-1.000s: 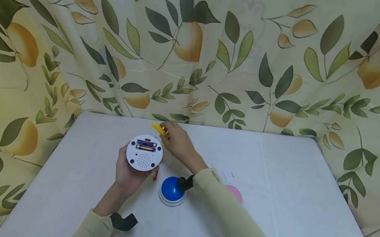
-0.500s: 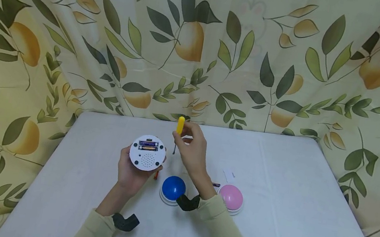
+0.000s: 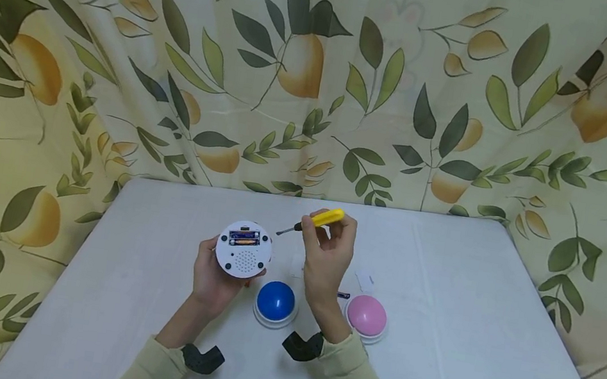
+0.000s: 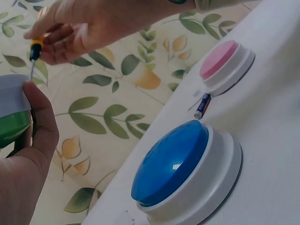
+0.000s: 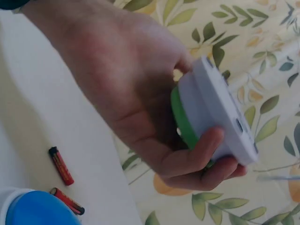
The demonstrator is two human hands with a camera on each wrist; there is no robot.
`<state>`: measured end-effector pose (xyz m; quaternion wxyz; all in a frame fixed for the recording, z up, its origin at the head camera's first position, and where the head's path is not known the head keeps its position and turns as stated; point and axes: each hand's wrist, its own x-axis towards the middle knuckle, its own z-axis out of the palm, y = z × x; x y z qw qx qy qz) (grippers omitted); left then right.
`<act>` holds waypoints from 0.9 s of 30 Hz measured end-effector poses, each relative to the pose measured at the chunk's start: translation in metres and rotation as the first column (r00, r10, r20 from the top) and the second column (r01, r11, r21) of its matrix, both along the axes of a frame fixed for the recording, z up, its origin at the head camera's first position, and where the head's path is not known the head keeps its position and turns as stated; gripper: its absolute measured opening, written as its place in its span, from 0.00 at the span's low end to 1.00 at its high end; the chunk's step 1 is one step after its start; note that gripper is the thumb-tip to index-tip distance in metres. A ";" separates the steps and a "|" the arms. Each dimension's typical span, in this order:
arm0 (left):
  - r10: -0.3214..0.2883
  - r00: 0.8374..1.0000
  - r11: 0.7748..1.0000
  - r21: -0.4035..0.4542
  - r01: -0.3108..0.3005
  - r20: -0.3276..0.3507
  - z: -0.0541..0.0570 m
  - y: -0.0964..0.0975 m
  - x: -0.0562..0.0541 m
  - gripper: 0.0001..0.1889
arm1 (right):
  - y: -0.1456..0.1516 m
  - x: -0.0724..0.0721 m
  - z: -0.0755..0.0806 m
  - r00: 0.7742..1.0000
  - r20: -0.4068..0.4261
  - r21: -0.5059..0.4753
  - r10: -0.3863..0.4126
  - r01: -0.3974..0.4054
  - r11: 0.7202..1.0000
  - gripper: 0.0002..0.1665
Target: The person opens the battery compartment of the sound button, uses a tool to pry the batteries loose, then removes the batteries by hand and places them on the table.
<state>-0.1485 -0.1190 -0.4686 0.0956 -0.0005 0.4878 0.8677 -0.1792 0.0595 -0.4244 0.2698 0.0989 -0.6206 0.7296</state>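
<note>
My left hand point(image 3: 216, 281) grips a round push button point(image 3: 244, 250) with its white underside facing me. The battery bay point(image 3: 244, 238) on that underside is uncovered, with two batteries inside. In the left wrist view the button's green dome point(image 4: 13, 127) points down, away from the bay. Between its fingertips my right hand point(image 3: 328, 261) pinches a screwdriver point(image 3: 327, 217) with a yellow handle. Its tip points left toward the button's edge and stands a little apart from it in the head view. The right wrist view shows only a blurred bit of the screwdriver shaft point(image 5: 280, 178).
A blue push button point(image 3: 275, 301) and a pink push button point(image 3: 367, 315) stand on the white table point(image 3: 463, 341). A dark battery point(image 4: 202, 106) lies near the pink one. Two red batteries point(image 5: 61, 166) lie near the blue one. A patterned curtain point(image 3: 370, 128) hangs behind.
My right hand has moved right from behind the button, turning the screwdriver from upright until its tip points left. The left hand has shifted slightly right with the button.
</note>
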 end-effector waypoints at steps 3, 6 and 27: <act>-0.004 1.000 1.000 -0.011 0.004 -0.007 -0.002 0.001 0.000 0.35 | 0.000 0.005 0.003 1.000 -0.029 -0.022 0.000 -0.001 1.000 0.24; -0.008 1.000 1.000 -0.027 0.008 -0.015 -0.003 0.001 0.001 0.35 | 0.000 0.009 0.006 1.000 -0.030 -0.001 0.001 -0.001 1.000 0.24; -0.008 0.992 0.992 -0.123 -0.008 -0.124 0.003 0.006 0.006 0.31 | 0.004 0.019 0.010 0.996 0.058 0.107 0.063 -0.068 0.992 0.15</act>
